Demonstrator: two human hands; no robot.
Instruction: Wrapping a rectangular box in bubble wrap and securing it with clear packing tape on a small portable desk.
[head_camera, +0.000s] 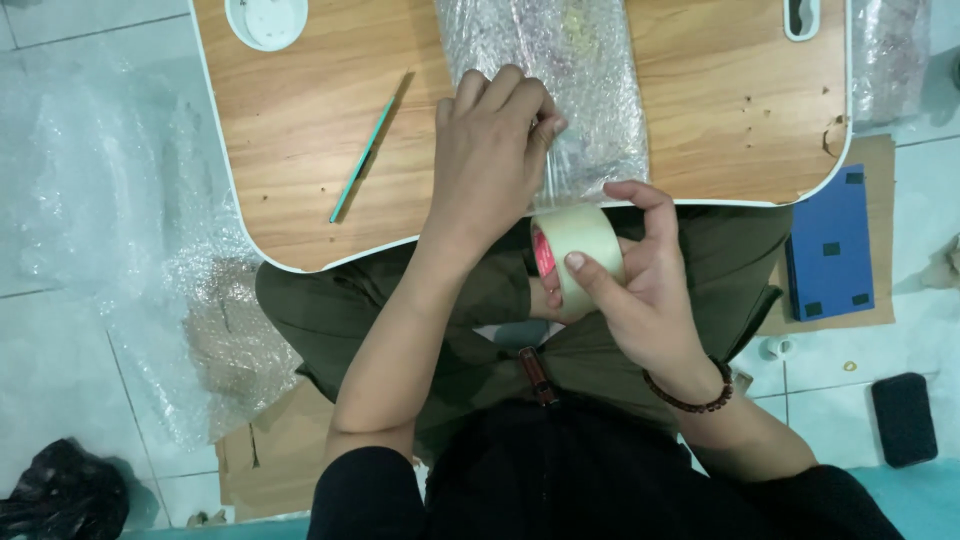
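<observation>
My right hand (640, 290) grips a roll of clear packing tape (580, 250) at the near edge of a small wooden lap table (300, 130). My left hand (490, 150) pinches the free end of the tape strip and presses on a bubble-wrapped parcel (570, 70) that lies on the table. The strip runs from the roll up to my left fingers. A beaded bracelet sits on my right wrist.
A teal pen-like stick (362, 160) lies on the table's left half, a white round dish (266, 20) at its far left corner. Bubble wrap (110, 200) and cardboard (270, 440) cover the floor at left. A blue box (828, 250) and a dark sponge (903, 418) lie at right.
</observation>
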